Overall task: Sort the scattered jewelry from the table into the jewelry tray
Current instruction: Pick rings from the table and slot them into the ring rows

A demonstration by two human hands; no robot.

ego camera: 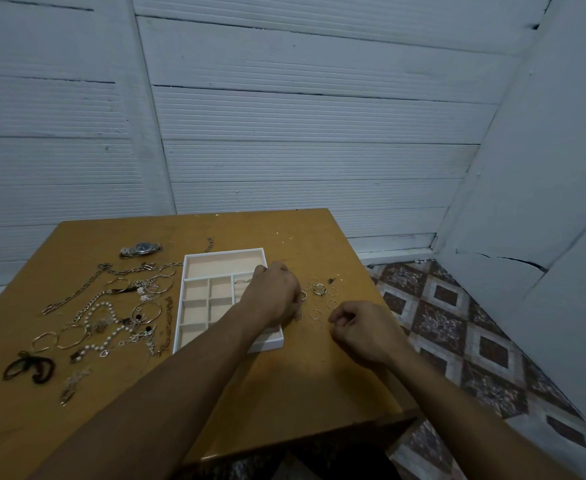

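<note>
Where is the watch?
In the head view, the watch lies far left on the table, left of the jewelry tray and beyond the tangled chains.

Tray (225,255): white rim, pale pink lining, flat on table (284,375) at centre. One wide compartment across far end, smaller square ones below; near-right part hidden. Mostly empty; one ring (242,281) in a small far compartment.

Loose rings (319,289): thin metal hoops, scattered just right of tray, approx. a dozen, a few bunched at far end.

Left of tray, tangled pile: chains (87,289), pearl strand (102,308), bangles (72,337), misc. small bits, exact pieces hard to tell.

Watch (141,248): metal band, dark face, far-left, apart from pile.

Short chain (210,244) just beyond tray's far edge.

Dark looped piece (30,367) near-left.
</note>
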